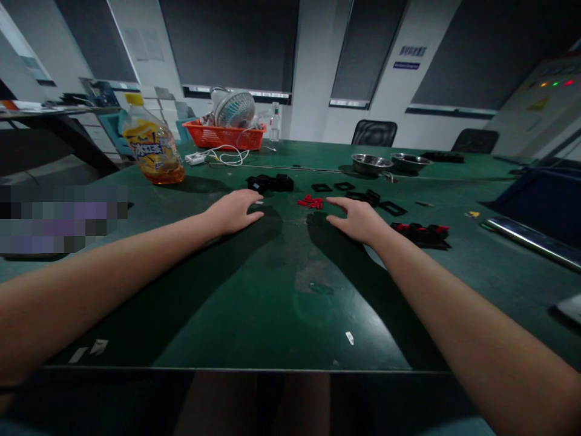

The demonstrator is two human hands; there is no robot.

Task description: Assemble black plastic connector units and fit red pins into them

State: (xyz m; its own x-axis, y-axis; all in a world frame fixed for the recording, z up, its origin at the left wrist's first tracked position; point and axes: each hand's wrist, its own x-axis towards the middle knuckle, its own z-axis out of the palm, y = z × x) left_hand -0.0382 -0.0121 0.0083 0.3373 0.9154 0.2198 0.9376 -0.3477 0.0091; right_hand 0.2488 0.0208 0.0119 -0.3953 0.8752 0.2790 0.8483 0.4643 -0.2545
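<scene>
On the green tabletop (290,321) lies a small pile of red plastic pieces (311,201). My right hand (356,219) is just to the right of the pile, thumb and fingers apart, nothing held. Left of the pile rests my left hand (235,212), its thumb spread from the fingers and its grasp empty. Beyond the left fingertips sits a cluster of black plastic parts (271,183). Flat black square frames (322,188) lie behind the red pieces. Further black parts (368,197) are partly hidden behind my right hand. A black part with red pieces on it (421,234) lies beside my right wrist.
A bottle of amber drink (152,145) stands at the left. Behind are an orange basket (227,136) with a fan, a white power cord (227,157) and metal bowls (371,163). A dark blue case (544,194) with a shiny metal bar (535,241) occupies the right.
</scene>
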